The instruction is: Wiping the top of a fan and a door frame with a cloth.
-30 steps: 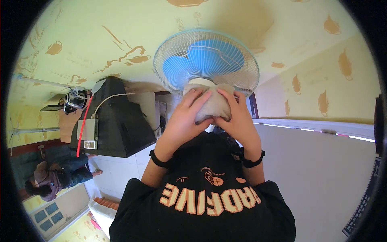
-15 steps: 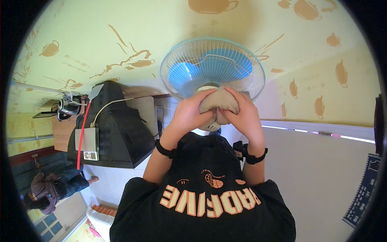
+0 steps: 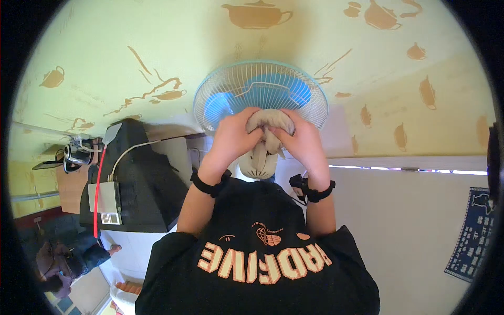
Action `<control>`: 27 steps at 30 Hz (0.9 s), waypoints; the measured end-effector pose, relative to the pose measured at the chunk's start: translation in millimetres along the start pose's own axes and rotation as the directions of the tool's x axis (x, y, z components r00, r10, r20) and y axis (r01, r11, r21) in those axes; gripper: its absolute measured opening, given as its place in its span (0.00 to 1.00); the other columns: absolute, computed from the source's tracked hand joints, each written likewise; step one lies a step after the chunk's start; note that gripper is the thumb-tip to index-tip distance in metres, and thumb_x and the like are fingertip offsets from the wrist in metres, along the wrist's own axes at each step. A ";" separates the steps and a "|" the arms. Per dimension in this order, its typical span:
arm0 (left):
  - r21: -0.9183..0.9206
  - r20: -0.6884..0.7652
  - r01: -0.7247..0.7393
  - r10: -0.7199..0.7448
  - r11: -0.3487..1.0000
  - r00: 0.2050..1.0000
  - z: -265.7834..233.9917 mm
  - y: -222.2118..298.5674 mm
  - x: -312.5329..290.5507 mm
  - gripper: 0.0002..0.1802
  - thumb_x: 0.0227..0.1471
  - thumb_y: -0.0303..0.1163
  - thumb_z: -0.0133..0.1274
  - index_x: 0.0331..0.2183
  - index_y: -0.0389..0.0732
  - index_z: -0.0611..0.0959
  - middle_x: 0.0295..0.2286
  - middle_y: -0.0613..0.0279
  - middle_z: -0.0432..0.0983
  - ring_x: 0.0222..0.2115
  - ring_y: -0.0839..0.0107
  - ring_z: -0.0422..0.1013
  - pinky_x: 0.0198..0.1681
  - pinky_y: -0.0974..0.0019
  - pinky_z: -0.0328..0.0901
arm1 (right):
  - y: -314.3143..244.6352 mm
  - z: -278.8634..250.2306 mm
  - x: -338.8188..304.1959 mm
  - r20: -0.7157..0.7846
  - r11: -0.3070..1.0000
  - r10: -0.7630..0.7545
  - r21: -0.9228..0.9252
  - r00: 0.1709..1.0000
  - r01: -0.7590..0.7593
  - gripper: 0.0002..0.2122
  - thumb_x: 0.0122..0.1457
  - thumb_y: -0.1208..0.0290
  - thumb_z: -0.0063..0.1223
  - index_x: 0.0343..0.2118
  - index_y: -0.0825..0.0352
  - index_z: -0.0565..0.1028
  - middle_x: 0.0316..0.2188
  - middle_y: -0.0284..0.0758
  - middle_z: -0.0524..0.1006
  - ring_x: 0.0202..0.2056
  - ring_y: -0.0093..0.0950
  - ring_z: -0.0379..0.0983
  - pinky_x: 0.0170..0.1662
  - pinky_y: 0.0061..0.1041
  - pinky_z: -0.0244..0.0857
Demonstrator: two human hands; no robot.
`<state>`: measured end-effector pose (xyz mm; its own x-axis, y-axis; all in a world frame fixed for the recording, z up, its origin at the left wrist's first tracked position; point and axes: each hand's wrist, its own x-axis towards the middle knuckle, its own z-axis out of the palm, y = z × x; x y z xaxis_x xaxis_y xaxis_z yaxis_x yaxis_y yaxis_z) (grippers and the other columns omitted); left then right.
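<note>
A crumpled beige-grey cloth (image 3: 270, 119) is gripped between my two hands, bunched into a thick roll with a loose part hanging in the middle. My left hand (image 3: 232, 137) wraps around its left side, and my right hand (image 3: 305, 139) closes on its right side. Both thumbs press in at the centre. Just beyond the hands stands an electric fan (image 3: 262, 84) with a white wire cage and blue blades. Its pale rounded motor housing (image 3: 258, 167) shows below the cloth, nearer to me. Whether the cloth touches the fan, I cannot tell.
To the left is a bulky black old television (image 3: 142, 184), with a grey box (image 3: 105, 202) and a red-handled fly swatter (image 3: 100, 184) on it. A metal kettle (image 3: 77, 156) stands farther left. A person (image 3: 68, 257) sits at lower left. The patterned wall (image 3: 157, 31) rises behind the fan.
Both hands have worked the cloth, and a loose part now hangs between them. More of the fan's motor housing shows. The whole view has shifted slightly.
</note>
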<state>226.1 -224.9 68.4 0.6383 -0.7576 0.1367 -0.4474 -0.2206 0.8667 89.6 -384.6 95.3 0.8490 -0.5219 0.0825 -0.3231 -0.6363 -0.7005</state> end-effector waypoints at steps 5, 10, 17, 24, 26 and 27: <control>0.158 -0.094 -0.186 0.203 0.970 0.975 -24.0 52.8 15.7 0.29 0.46 0.29 0.63 0.53 0.47 0.82 0.42 0.50 0.83 0.41 0.47 0.80 0.43 0.53 0.75 | -19.8 -21.6 4.6 -0.197 0.991 -0.101 0.065 0.975 0.116 0.26 0.53 0.68 0.68 0.56 0.60 0.76 0.45 0.47 0.82 0.46 0.49 0.80 0.48 0.40 0.75; 0.299 -0.280 -0.446 0.524 0.844 0.804 -17.7 53.9 38.6 0.35 0.40 0.22 0.64 0.54 0.49 0.81 0.46 0.55 0.81 0.43 0.50 0.79 0.43 0.55 0.75 | -35.6 -32.5 19.3 -0.396 0.962 -0.257 -0.019 0.882 0.272 0.30 0.49 0.79 0.66 0.58 0.59 0.73 0.51 0.44 0.78 0.51 0.48 0.77 0.50 0.39 0.74; 0.270 -0.277 -0.367 0.437 0.890 0.856 17.7 -2.4 26.0 0.33 0.35 0.21 0.65 0.49 0.49 0.85 0.44 0.62 0.81 0.41 0.53 0.80 0.41 0.57 0.76 | -0.3 4.5 10.0 -0.276 0.985 -0.172 -0.038 0.946 0.168 0.31 0.43 0.76 0.72 0.53 0.57 0.74 0.47 0.39 0.77 0.48 0.46 0.77 0.46 0.41 0.75; 0.247 -0.253 -0.312 0.372 0.917 0.893 25.1 -17.5 13.3 0.31 0.35 0.23 0.67 0.46 0.52 0.85 0.43 0.64 0.82 0.39 0.56 0.81 0.39 0.59 0.77 | 12.2 17.0 -1.0 -0.223 0.992 -0.120 -0.001 0.968 0.123 0.30 0.42 0.76 0.73 0.52 0.56 0.74 0.47 0.38 0.77 0.48 0.47 0.77 0.46 0.41 0.75; 0.242 -0.252 -0.298 0.357 0.923 0.900 26.1 -18.3 10.7 0.31 0.35 0.23 0.67 0.46 0.52 0.85 0.43 0.64 0.82 0.39 0.56 0.81 0.39 0.59 0.77 | 12.7 18.6 -2.4 -0.219 0.992 -0.121 0.014 0.968 0.127 0.30 0.43 0.76 0.72 0.52 0.57 0.74 0.47 0.38 0.77 0.48 0.47 0.77 0.46 0.42 0.75; 0.238 -0.252 -0.287 0.344 0.928 0.905 26.5 -18.3 9.4 0.30 0.35 0.24 0.67 0.46 0.52 0.85 0.43 0.64 0.82 0.40 0.56 0.81 0.39 0.59 0.77 | 13.1 19.3 -3.3 -0.217 0.991 -0.124 0.028 0.968 0.133 0.29 0.43 0.76 0.72 0.52 0.57 0.74 0.48 0.38 0.78 0.49 0.46 0.77 0.46 0.42 0.75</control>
<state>223.7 -244.2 41.1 0.5812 -0.6067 0.5423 -0.7470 -0.1335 0.6513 90.6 -380.2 72.1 0.7713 -0.5497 0.3208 -0.1954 -0.6842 -0.7027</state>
